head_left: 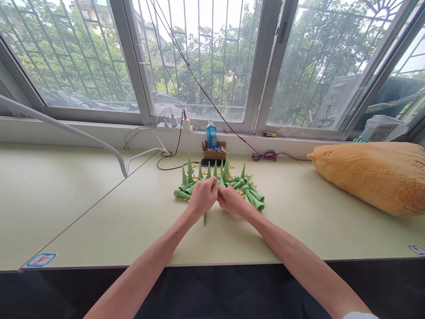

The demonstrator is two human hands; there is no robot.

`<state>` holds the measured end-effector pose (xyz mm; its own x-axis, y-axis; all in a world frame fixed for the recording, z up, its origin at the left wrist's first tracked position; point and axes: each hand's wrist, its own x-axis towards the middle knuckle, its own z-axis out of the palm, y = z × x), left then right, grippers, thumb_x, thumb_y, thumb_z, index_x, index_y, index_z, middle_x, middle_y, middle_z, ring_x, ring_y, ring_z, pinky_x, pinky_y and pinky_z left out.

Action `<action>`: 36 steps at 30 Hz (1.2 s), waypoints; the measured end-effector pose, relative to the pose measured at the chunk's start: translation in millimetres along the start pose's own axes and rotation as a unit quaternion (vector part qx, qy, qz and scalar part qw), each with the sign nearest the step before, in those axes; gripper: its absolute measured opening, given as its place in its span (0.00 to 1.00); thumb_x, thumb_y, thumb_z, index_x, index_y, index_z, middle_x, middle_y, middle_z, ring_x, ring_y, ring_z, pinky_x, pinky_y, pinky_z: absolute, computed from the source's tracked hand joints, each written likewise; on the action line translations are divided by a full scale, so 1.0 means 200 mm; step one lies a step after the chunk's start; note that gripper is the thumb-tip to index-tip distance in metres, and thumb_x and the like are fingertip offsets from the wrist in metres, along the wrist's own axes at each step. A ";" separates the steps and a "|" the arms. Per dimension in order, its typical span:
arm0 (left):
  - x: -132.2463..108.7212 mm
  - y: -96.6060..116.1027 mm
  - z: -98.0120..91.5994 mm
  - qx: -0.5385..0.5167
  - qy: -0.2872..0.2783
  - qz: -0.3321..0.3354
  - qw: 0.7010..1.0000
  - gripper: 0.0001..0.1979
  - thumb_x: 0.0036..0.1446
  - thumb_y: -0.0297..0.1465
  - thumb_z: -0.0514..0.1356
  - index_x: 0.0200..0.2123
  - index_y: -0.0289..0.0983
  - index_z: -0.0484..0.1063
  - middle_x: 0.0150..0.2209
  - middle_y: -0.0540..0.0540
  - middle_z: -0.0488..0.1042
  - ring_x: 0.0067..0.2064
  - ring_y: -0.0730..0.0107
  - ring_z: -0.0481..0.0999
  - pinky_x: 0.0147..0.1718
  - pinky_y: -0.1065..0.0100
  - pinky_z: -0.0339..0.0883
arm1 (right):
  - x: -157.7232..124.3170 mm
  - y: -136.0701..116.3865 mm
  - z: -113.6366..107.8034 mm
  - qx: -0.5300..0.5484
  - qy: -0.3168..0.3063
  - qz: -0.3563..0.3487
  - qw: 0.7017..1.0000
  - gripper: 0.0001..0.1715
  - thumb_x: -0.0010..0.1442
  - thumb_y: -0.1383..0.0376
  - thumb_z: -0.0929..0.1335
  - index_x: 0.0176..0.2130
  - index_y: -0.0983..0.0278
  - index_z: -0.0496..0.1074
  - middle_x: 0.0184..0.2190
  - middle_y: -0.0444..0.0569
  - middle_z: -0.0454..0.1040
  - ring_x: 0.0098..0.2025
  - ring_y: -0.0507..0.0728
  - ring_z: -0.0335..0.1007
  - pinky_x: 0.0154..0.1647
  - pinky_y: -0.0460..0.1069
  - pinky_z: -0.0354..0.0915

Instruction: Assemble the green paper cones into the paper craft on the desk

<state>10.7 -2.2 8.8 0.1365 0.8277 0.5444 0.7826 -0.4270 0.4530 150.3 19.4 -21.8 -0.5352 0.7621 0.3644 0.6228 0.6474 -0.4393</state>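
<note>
A pile of green cone-shaped plastic spikes (251, 193) with small yellow pieces lies on the pale green table (133, 221); some spikes stand upright, others lie flat. My left hand (202, 197) is closed around one green spike whose tip (204, 219) points down toward me. My right hand (232, 200) is closed too, touching the left hand at the spike's upper end; what its fingers pinch is hidden.
Behind the pile stand a small cardboard box (214, 153) and a blue-labelled water bottle (211, 135). A tan plush cushion (372, 175) lies at the right. White and black cables (142, 153) and a power strip (172, 124) sit by the barred window.
</note>
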 end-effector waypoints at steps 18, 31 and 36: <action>-0.01 0.00 0.00 0.034 -0.054 0.016 0.998 0.13 0.62 0.33 0.48 0.25 0.39 0.59 0.22 0.48 0.67 0.24 0.67 0.66 0.25 0.68 0.51 | 0.01 0.01 0.01 -0.050 -0.048 0.021 0.997 0.13 0.58 0.71 0.61 0.23 0.63 0.59 0.18 0.41 0.58 0.20 0.49 0.46 0.24 0.47 0.44; 0.00 0.00 0.00 0.006 -0.035 0.015 0.999 0.14 0.63 0.33 0.48 0.24 0.40 0.54 0.21 0.51 0.63 0.23 0.69 0.61 0.25 0.69 0.50 | 0.00 0.00 -0.01 -0.053 -0.037 0.023 0.998 0.15 0.62 0.68 0.59 0.23 0.64 0.62 0.19 0.44 0.62 0.20 0.50 0.48 0.24 0.47 0.44; 0.00 0.00 0.00 -0.009 -0.025 0.018 0.999 0.14 0.63 0.34 0.47 0.24 0.40 0.53 0.20 0.51 0.62 0.23 0.70 0.59 0.25 0.69 0.50 | 0.01 0.01 0.00 -0.060 -0.037 0.018 0.997 0.18 0.65 0.67 0.57 0.25 0.65 0.65 0.19 0.46 0.65 0.20 0.50 0.51 0.24 0.47 0.45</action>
<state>11.2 -2.8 9.1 0.1941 0.8288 0.5248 0.7653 -0.4627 0.4476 150.6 21.5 -21.1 -0.5494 0.7848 0.2868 0.7033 0.6197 -0.3484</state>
